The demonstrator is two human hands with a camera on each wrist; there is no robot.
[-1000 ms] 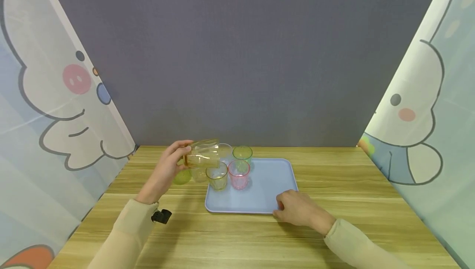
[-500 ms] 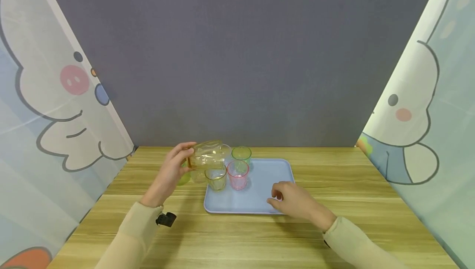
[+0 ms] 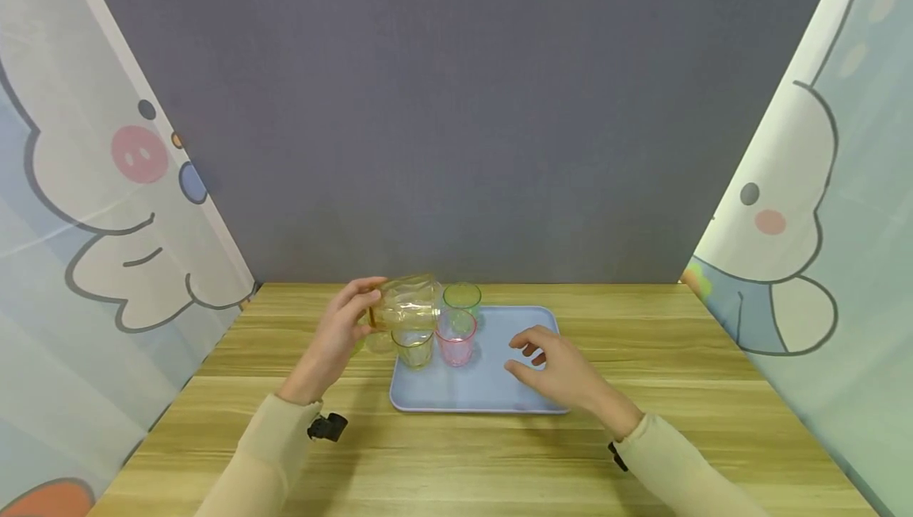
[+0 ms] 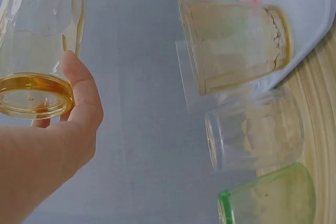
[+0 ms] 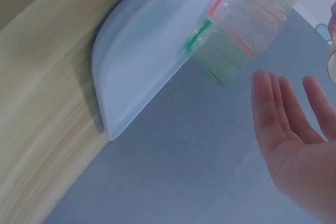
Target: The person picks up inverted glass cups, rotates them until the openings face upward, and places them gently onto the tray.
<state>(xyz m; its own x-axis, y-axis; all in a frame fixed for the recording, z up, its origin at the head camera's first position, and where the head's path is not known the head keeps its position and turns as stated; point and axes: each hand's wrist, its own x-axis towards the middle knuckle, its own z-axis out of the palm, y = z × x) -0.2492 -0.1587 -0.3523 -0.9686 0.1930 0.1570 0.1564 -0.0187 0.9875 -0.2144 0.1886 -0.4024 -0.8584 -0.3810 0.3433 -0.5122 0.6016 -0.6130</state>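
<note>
— Where's the amber tumbler (image 3: 405, 303)?
— Gripped in the left hand (image 3: 341, 336), tipped on its side, mouth toward 3 o'clock, above the yellow-rimmed cup (image 3: 413, 345) on the blue tray (image 3: 499, 390).
— The right hand (image 3: 559, 370)?
— Open, empty, over the tray at 4 o'clock from it.

My left hand (image 3: 335, 342) holds a cup (image 3: 406, 304) tipped sideways just above another cup (image 3: 414, 346) on the tray (image 3: 492, 390). Right of that hand stand two more cups (image 3: 456, 338). My right hand (image 3: 559, 374) hovers over the tray's near right part.

No readable text, labels or numbers on anything.
</note>
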